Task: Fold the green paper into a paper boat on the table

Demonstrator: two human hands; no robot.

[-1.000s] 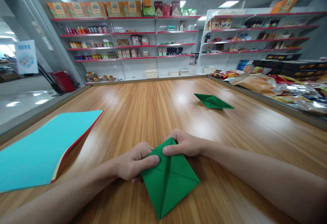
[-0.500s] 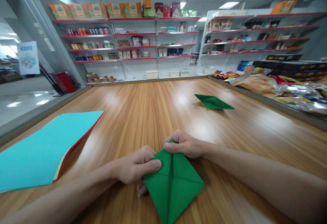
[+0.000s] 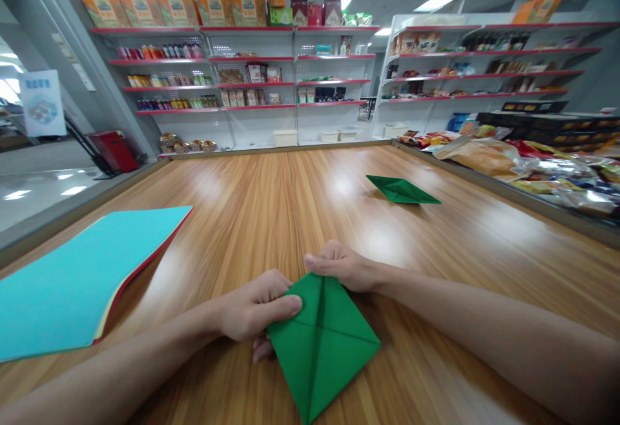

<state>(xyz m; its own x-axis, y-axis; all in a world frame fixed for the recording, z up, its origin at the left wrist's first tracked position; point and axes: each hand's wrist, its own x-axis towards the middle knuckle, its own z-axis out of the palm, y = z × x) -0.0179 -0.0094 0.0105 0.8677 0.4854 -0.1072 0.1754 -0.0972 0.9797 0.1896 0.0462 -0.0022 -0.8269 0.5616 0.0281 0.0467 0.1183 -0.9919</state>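
A diamond-shaped sheet of folded green paper (image 3: 322, 341) is before me, with creases crossing near its middle. My left hand (image 3: 261, 309) pinches its left edge, thumb on top and fingers underneath. At the far corner is my right hand (image 3: 341, 265), its fingers curled behind the paper and its thumb at the tip; the fingertips are hidden. Farther off on the table lies a second folded green paper piece (image 3: 404, 190), long and pointed at both ends. Neither hand touches that piece.
A stack of coloured paper (image 3: 97, 270), light blue on top, lies at the left of the wooden table (image 3: 242, 218). Packaged snacks (image 3: 484, 160) are heaped beyond the table's right edge. Stocked shelves (image 3: 252, 82) stand behind.
My right thumb has slid off the paper's face to its far tip. The left hand keeps its pinch. The whole view has shifted slightly.
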